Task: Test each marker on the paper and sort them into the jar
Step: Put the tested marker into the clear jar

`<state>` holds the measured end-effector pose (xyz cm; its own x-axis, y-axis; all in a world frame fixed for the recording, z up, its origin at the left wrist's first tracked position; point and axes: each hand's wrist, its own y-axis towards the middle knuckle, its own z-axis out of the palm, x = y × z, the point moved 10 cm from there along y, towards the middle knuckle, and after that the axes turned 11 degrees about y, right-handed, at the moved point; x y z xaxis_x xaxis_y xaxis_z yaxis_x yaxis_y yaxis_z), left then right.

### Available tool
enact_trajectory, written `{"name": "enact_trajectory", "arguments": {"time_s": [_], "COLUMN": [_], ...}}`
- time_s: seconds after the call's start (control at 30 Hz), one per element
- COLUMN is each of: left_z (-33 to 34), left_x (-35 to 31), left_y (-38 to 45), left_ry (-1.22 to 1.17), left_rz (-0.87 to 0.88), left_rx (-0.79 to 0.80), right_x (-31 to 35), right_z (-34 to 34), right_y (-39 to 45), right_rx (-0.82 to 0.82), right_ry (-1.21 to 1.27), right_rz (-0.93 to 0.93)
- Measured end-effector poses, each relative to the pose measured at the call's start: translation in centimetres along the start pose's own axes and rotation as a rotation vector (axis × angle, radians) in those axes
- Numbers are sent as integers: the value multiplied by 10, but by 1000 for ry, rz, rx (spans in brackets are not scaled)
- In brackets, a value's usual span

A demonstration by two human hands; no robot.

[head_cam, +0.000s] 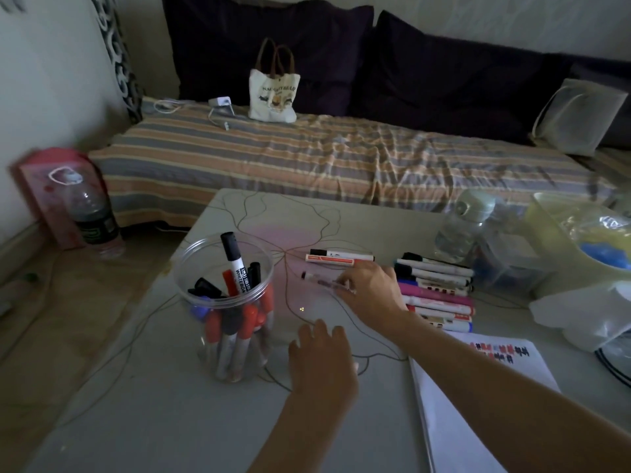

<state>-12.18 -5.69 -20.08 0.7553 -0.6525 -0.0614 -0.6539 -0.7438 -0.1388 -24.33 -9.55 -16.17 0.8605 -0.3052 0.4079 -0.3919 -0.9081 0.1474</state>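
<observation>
Left hand (321,363) rests flat; right hand (370,290) pinches black-capped marker (322,280) leftward.

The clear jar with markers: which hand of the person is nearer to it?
Left. The left hand rests on the table just right of the jar, not touching it. The right hand is farther right, pinching a marker beside the marker pile.

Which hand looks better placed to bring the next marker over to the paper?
The right hand: its fingers already pinch a marker lying on the table, and the paper lies on that side. The left hand holds nothing, beside the jar.
</observation>
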Motion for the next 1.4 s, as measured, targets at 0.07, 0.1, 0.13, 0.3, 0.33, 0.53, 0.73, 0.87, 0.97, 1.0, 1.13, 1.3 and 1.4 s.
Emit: {"name": "enact_trajectory", "arguments": {"time_s": [0.07, 0.1, 0.13, 0.3, 0.33, 0.53, 0.73, 0.87, 0.97, 1.0, 1.13, 1.3, 1.4], "left_z": [-11, -17, -22, -28, -26, -19, -28, -23, -15, -13, -9, -5, -5], "left_x": [-2, -2, -2, -22, -28, -64, -71, -96, -99, -98, -94, -96, -98], "left_y": [1, 2, 3, -1, -4, -23, -19, -23, -22, -21, -23, -29, -30], "left_ry": [-216, -384, -569, -1376, -1462, -1808, -1861, -1752, -1700, -1688, -1691, -1711, -1713], "left_rz": [-6, -21, -38, -107, -117, -183, -161, -60, -153, -194, -309, -417, -430], "left_rx": [-54, -82, -100, -84, -80, 62, 116, 197, 126, 102, 18, -7, -13], "right_x": [-2, -7, -14, -58, -63, -78, -95, -89, -98, -100, -90, -82, -81], "right_z": [-39, -59, -76, -95, -93, -79, -83, -76, -79, -82, -99, -106, -107], "right_y": [-15, -27, -41, -137, -153, -197, -202, -201, -198, -196, -192, -197, -198], "right_rx": [-157, -217, -260, -246, -228, -117, 103, 196, 100, 57, -119, -216, -235], "right_ry": [345, 483, 589, 1132, 1211, 1540, 1159, 1050, 1051, 987, 601, 531, 502], "right_rz": [99, 156, 212, 495, 530, 594, 543, 486, 495, 469, 248, 124, 102]}}
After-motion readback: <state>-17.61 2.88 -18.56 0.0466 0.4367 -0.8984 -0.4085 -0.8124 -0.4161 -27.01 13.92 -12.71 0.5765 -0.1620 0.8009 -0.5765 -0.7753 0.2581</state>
